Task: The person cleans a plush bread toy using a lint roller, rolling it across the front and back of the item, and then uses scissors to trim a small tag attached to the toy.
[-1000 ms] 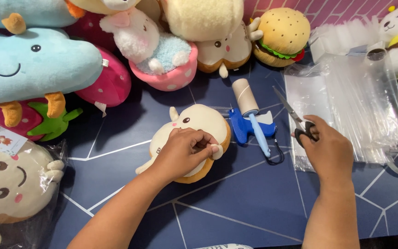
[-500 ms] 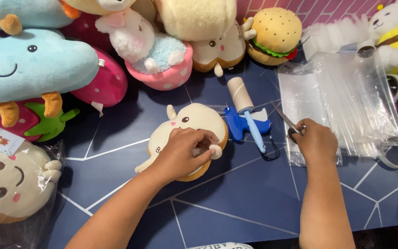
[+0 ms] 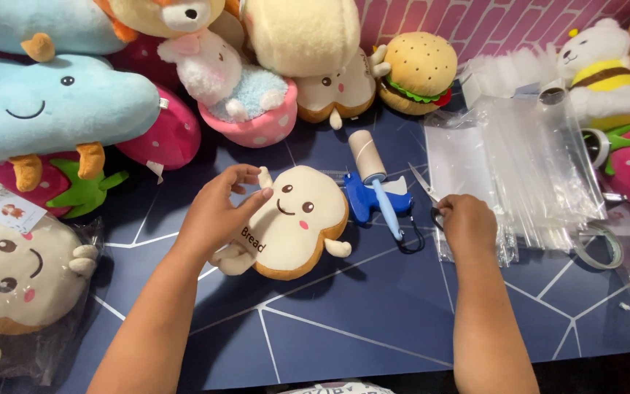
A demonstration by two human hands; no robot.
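Note:
A bread-slice plush toy [image 3: 293,225] with a smiling face lies face up on the dark blue mat [image 3: 344,321]. My left hand [image 3: 219,211] rests on its left edge, thumb and fingers around the toy's upper corner. My right hand [image 3: 467,222] sits to the right of it, closed over the handles of small scissors [image 3: 426,191], whose blades point up and left over the edge of a stack of clear plastic bags [image 3: 519,168].
A blue-handled lint roller [image 3: 375,175] lies between the toy and the scissors. Many plush toys ring the mat: a blue cloud [image 3: 52,106], a burger [image 3: 417,69], a bagged bread toy [image 3: 9,277], a bee bear [image 3: 607,73]. A tape roll [image 3: 598,245] lies at right.
The bread toy has been turned over from back up to face up. My left hand moved to its left edge. My right hand stayed on the scissors by the bags.

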